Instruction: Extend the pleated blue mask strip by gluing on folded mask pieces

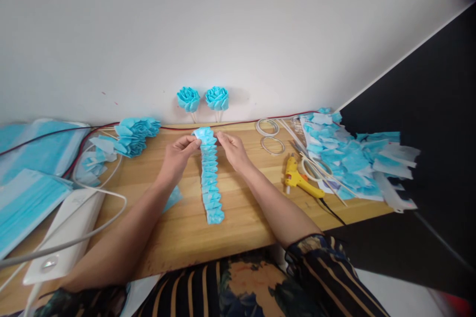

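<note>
A long strip of pleated light-blue fabric (210, 178) runs from the far middle of the table toward me, its folds overlapping along its length. At the strip's far end, my left hand (181, 153) pinches the left edge between thumb and fingers. My right hand (232, 149) has its fingers closed at the right edge of the same end, partly hiding its grip. A small flat blue scrap (173, 199) lies beside my left forearm.
Two blue flowers on sticks (216, 99) stand against the wall. To the right are wire coils (267, 128), scissors (316, 168), a yellow glue gun (297, 178) and a blue fabric pile (349, 156). To the left are more flowers (134, 136), blue sheets (29, 198) and a white power strip (69, 233) with cables.
</note>
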A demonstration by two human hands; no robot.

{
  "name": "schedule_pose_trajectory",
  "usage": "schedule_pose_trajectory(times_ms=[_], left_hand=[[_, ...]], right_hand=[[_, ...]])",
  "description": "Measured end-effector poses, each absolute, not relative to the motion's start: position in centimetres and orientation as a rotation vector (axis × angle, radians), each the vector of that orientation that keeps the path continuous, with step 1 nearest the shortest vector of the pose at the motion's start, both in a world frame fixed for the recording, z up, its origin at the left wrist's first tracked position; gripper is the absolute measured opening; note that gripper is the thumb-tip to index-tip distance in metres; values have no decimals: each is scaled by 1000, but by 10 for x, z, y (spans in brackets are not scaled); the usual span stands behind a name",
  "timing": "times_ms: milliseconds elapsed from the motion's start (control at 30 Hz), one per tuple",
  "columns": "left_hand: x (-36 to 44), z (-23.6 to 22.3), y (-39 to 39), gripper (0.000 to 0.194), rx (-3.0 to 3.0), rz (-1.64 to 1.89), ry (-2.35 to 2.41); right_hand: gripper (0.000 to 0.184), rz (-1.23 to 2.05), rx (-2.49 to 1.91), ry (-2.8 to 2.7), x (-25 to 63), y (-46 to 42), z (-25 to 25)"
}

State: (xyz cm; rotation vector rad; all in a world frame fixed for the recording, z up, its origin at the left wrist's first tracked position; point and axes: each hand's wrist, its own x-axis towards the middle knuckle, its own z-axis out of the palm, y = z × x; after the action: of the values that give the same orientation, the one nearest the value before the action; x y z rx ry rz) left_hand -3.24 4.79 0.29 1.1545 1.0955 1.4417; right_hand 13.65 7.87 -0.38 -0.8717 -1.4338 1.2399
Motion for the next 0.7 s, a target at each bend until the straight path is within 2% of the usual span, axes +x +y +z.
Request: schedule_pose_trajectory(times_ms=[67,167,333,500,700], left_hand=[[-34,2,49,17,1151,1473,1092],[-36,0,50,17,1171,1502,1083],[-35,1,49,29,1231,1397,1115],[-32,0,47,24,1210,1290,1104],[-33,0,48,23,1176,1366,1118]], right_hand=[[45,1291,-843,-1460,137,79,-3],[39,1344,-827,-1531,138,78,-2],[34,1316,-910,-1501,138,78,-3],[36,1274,-930,-1477,138,79,-5],[40,1265,-906,-1470,138,81,-6]])
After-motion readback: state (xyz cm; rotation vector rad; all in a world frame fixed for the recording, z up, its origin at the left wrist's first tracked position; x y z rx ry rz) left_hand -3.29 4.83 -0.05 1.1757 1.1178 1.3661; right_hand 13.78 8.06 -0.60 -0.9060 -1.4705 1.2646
